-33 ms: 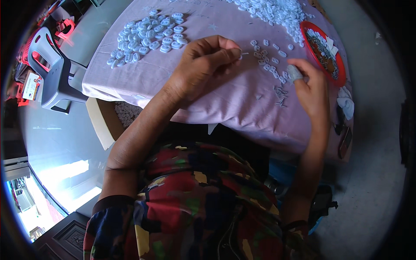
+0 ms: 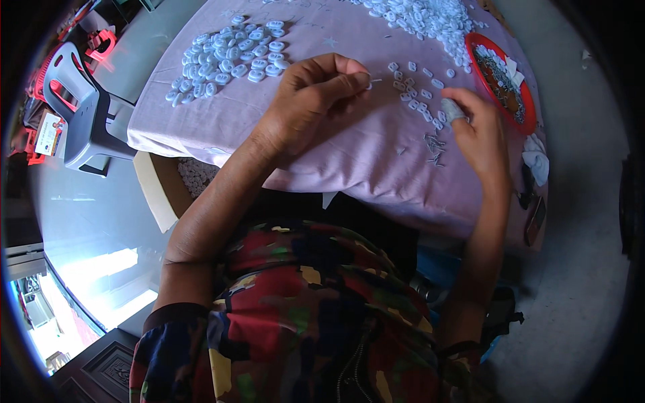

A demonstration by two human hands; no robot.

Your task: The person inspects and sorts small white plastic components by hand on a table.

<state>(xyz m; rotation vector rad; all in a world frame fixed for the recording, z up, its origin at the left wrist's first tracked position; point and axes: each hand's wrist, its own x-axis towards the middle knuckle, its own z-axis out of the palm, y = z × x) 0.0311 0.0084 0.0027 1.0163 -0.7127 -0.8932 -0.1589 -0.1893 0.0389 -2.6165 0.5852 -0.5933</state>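
Observation:
My left hand [image 2: 312, 94] is closed in a pinch above the middle of the table. Between thumb and forefinger it grips a small white plastic piece [image 2: 369, 84], mostly covered, with a thin pale pin jutting out to the right. My right hand [image 2: 480, 131] hovers at the right, its thumb and forefinger brought together; a greyish-white wrap [image 2: 452, 111] covers one digit. Whatever may be in that pinch is hidden. Beside it lie scattered small white oval pieces with holes [image 2: 413, 105], and just below these a few loose screws or nails [image 2: 435, 149].
A heap of white oval pieces [image 2: 232, 57] covers the table's left; another pile [image 2: 423, 20] lies at the back. A red tray [image 2: 531, 121] of metal fasteners sits at the right edge, near a white cloth [image 2: 535, 161] and a phone [image 2: 535, 221]. An open carton [image 2: 154, 188] stands lower left.
Both hands have shifted very slightly to the left. The white piece is still gripped in my left hand, and the things on the table lie as before.

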